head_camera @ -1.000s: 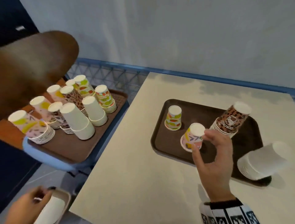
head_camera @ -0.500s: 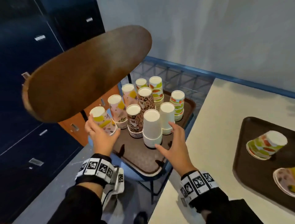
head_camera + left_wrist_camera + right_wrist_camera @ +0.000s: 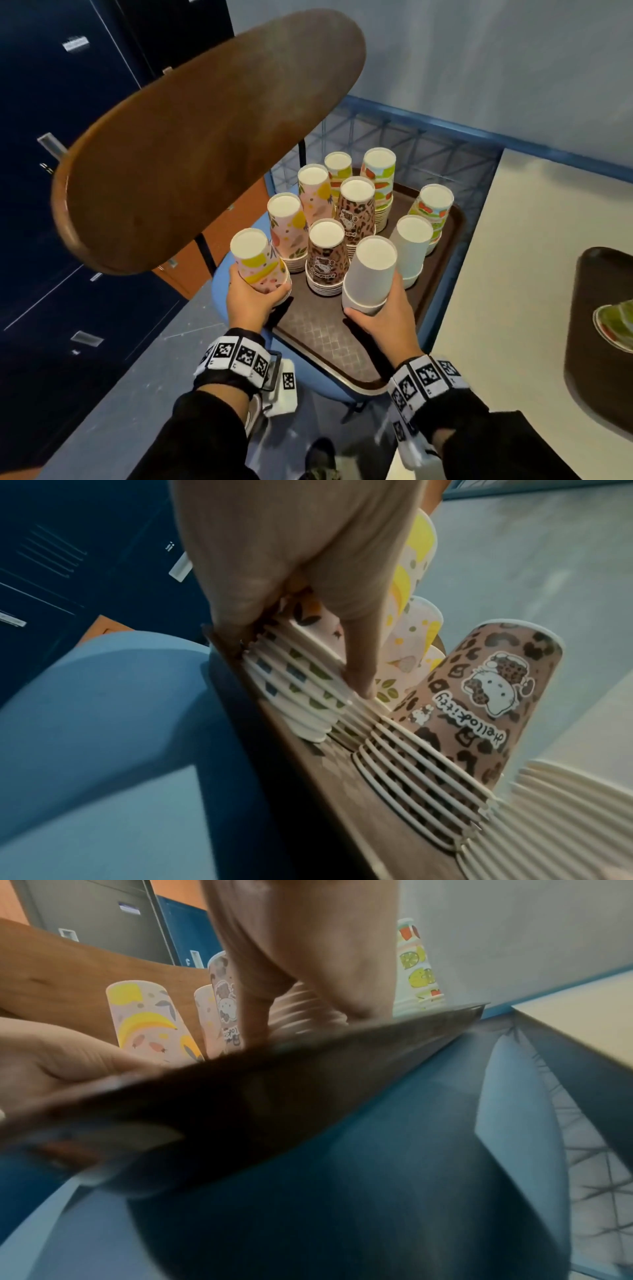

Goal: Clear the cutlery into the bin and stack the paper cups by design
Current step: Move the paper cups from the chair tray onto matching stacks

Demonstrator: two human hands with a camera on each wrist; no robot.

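Several upside-down cup stacks stand on a brown tray (image 3: 329, 346) on a blue chair seat. My left hand (image 3: 260, 291) grips the pink fruit-print stack (image 3: 258, 263) at the tray's near left corner; its fingers (image 3: 356, 669) lie on the stack's rims. My right hand (image 3: 373, 305) holds the near white stack (image 3: 370, 274) low at its rims (image 3: 298, 1007), tilting it. Between the two stands a leopard-print stack (image 3: 325, 257), close in the left wrist view (image 3: 479, 696). Behind are more pink, leopard, white and green fruit-slice stacks (image 3: 433, 212). No cutlery is in view.
The brown chair back (image 3: 205, 137) overhangs the tray's left side. A cream table (image 3: 513, 274) lies to the right with a second dark tray (image 3: 596, 342) holding a green fruit-print cup (image 3: 616, 322). Blue lockers (image 3: 51, 102) stand left; a blue wire frame (image 3: 411, 137) behind.
My view has turned from the table to the chair tray. Both hands came to the stacks; the right hand, open half a second ago, now holds the white stack and the left grips the pink one.
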